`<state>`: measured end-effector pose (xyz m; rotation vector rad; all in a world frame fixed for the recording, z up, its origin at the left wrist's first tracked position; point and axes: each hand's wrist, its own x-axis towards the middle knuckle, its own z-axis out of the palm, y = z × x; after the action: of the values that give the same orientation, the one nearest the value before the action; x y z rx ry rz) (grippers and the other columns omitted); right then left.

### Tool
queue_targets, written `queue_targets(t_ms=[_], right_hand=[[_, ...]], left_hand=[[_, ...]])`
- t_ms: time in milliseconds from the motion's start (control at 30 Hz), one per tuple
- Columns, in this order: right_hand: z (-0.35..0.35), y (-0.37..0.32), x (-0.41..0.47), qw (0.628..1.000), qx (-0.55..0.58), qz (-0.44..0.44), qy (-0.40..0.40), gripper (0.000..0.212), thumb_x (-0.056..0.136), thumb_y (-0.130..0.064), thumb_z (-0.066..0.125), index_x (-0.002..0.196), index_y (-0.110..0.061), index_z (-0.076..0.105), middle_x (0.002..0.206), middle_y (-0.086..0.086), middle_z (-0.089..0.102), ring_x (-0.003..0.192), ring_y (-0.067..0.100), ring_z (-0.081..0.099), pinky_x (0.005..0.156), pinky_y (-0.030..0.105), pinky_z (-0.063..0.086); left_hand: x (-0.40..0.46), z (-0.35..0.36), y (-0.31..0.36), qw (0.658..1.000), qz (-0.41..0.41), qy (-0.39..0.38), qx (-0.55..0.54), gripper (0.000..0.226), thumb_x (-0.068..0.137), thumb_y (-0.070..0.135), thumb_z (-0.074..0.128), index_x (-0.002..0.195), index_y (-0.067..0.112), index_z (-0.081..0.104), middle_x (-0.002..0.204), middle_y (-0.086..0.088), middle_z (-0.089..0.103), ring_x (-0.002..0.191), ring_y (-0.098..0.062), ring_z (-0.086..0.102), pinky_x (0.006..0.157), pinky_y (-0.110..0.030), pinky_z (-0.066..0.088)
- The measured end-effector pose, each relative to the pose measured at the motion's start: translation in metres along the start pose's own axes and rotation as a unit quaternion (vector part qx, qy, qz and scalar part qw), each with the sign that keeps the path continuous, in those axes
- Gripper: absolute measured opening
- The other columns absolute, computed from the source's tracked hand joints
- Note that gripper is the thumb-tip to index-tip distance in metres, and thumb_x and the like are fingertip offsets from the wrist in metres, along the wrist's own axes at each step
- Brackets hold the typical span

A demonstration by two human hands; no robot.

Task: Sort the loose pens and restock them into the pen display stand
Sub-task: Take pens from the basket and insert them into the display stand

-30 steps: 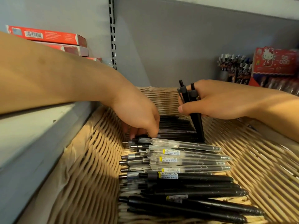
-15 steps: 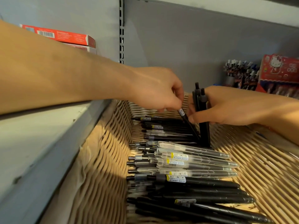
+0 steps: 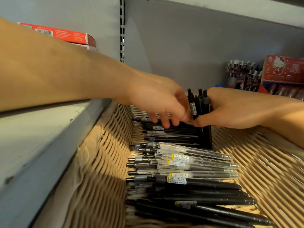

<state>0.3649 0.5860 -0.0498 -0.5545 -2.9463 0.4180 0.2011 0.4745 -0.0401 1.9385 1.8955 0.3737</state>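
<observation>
A wicker basket on a shelf holds rows of pens lying flat: black pens nearest me, clear-barrelled pens in the middle, more black pens at the far end. My right hand grips a bundle of three black pens upright, their tips down in the basket. My left hand hovers just left of the bundle. Its blurred fingers hang loosely down over the far black row and hold nothing.
A grey shelf ledge runs along the basket's left side. Red boxes are stacked at the back left. At the back right stand a cup of clipped pens and a red cartoon-cat box.
My left hand lifted a black pen from the far row, brought it to the bundle in my right hand and let go. The bundle has grown by one pen.
</observation>
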Motion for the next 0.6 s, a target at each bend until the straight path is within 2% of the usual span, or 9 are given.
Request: queue_targets(t_ms=[33,133,167,200,267,333,433,500,600], right_hand=[[-0.0003,-0.0013,-0.0007,1.000,0.010,-0.001,0.001,0.015,0.091,-0.028,0.069,0.080,-0.039,0.067,0.062,-0.009,0.061,0.054,0.002,0.053,0.054,0.013,0.038],[0.0009,-0.0008,0.0001,1.000,0.013,-0.012,-0.011,0.012,0.091,-0.029,0.064,0.081,-0.023,0.064,0.072,0.010,0.058,0.068,0.029,0.052,0.066,0.042,0.042],[0.0008,-0.0020,-0.0001,1.000,0.008,-0.011,-0.011,0.014,0.091,-0.030,0.064,0.080,-0.022,0.063,0.074,0.013,0.057,0.066,0.030,0.050,0.065,0.046,0.041],[0.0005,-0.0026,-0.0005,1.000,0.006,-0.009,-0.009,0.015,0.090,-0.031,0.064,0.079,-0.021,0.062,0.073,0.013,0.057,0.064,0.027,0.049,0.065,0.047,0.041],[-0.0006,-0.0041,-0.0017,1.000,-0.012,-0.006,-0.006,0.015,0.089,-0.034,0.068,0.080,-0.023,0.064,0.069,0.003,0.059,0.062,0.014,0.053,0.063,0.040,0.041],[-0.0009,-0.0055,-0.0018,0.999,-0.033,-0.007,-0.004,0.021,0.086,-0.040,0.070,0.079,-0.022,0.063,0.068,-0.003,0.060,0.060,0.006,0.054,0.063,0.031,0.040],[-0.0017,-0.0074,-0.0019,1.000,-0.030,-0.005,-0.002,0.027,0.088,-0.045,0.066,0.077,-0.022,0.061,0.065,0.000,0.055,0.058,0.007,0.049,0.063,0.032,0.039],[-0.0016,-0.0079,-0.0014,1.000,-0.017,0.007,-0.003,0.026,0.089,-0.047,0.061,0.079,-0.023,0.060,0.065,0.001,0.054,0.059,0.011,0.049,0.065,0.036,0.040],[-0.0009,-0.0095,-0.0023,1.000,-0.004,0.014,-0.011,0.025,0.091,-0.046,0.059,0.079,-0.024,0.060,0.079,0.010,0.061,0.072,0.025,0.056,0.072,0.042,0.045]], left_hand=[[0.0001,0.0024,-0.0006,0.997,-0.016,-0.036,0.060,0.035,0.093,0.034,0.064,0.125,0.022,0.057,0.103,0.008,0.072,0.090,-0.006,0.069,0.080,-0.026,0.058],[-0.0018,0.0075,-0.0025,0.966,-0.032,-0.111,0.233,0.041,0.097,0.043,0.055,0.135,0.026,0.055,0.121,0.010,0.064,0.095,0.000,0.058,0.086,-0.020,0.047],[-0.0025,0.0082,-0.0028,0.960,-0.036,-0.122,0.251,0.041,0.098,0.042,0.054,0.137,0.027,0.054,0.119,0.011,0.064,0.098,-0.001,0.058,0.090,-0.021,0.047],[-0.0026,0.0082,-0.0033,0.957,-0.039,-0.129,0.258,0.042,0.099,0.040,0.054,0.138,0.026,0.054,0.111,0.013,0.065,0.098,0.000,0.060,0.090,-0.020,0.047],[-0.0023,0.0088,-0.0030,0.951,-0.057,-0.150,0.262,0.040,0.101,0.035,0.052,0.138,0.023,0.054,0.092,0.019,0.060,0.083,0.006,0.064,0.080,-0.013,0.048],[-0.0011,0.0092,-0.0047,0.946,-0.076,-0.170,0.266,0.037,0.101,0.034,0.051,0.133,0.019,0.058,0.087,0.016,0.061,0.077,0.000,0.065,0.075,-0.016,0.048],[-0.0014,0.0086,-0.0069,0.938,-0.081,-0.177,0.289,0.030,0.100,0.034,0.051,0.119,0.014,0.064,0.089,0.005,0.066,0.082,-0.010,0.061,0.074,-0.022,0.047],[-0.0005,0.0086,-0.0080,0.941,-0.085,-0.176,0.275,0.027,0.099,0.030,0.054,0.118,0.013,0.062,0.094,0.000,0.067,0.088,-0.015,0.061,0.079,-0.030,0.049],[0.0000,0.0090,-0.0090,0.950,-0.083,-0.176,0.246,0.025,0.097,0.024,0.058,0.120,0.013,0.057,0.080,0.006,0.062,0.076,-0.010,0.058,0.074,-0.028,0.049]])
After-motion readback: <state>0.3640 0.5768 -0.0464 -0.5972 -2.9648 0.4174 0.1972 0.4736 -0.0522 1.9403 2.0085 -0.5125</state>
